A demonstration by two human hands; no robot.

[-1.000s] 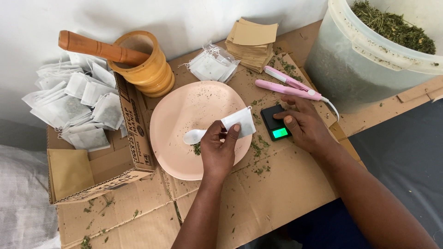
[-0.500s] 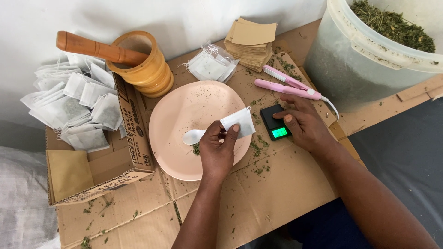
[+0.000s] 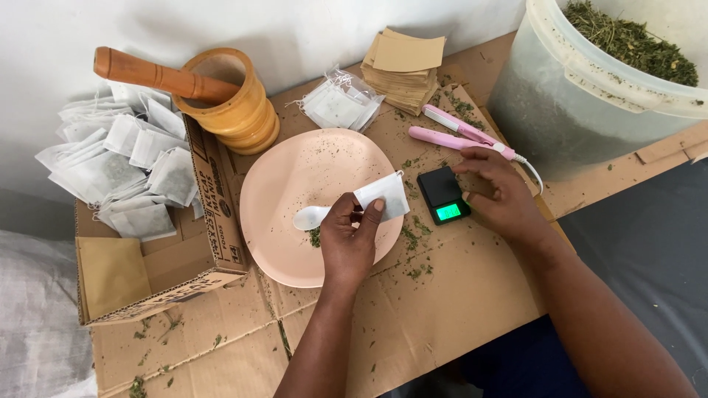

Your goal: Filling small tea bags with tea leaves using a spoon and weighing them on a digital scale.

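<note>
Lifted off the small black scale (image 3: 443, 196), the right hand (image 3: 499, 193) now hovers just right of it, fingers loosely curled, holding nothing. Left of the scale, over the pink plate (image 3: 295, 177), the left hand (image 3: 348, 239) pinches a white tea bag (image 3: 383, 194) and white spoon (image 3: 310, 217).

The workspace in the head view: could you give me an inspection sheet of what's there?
Surface: flattened brown cardboard, strewn with green herb bits.
Job's things: small white paper sachet and white plastic spoon over the round pink plate; small black pocket scale, display lit green.
Clutter: wooden mortar and pestle, filled sachets in an open cardboard box, bagged empty sachets, stack of tan envelopes, translucent bucket of dried herbs.
Grippers: left hand pinches sachet and spoon; right hand hovers beside the scale, empty.
Cables: white cord from the pink heat sealer.
Surroundings: white wall, grey floor.
</note>
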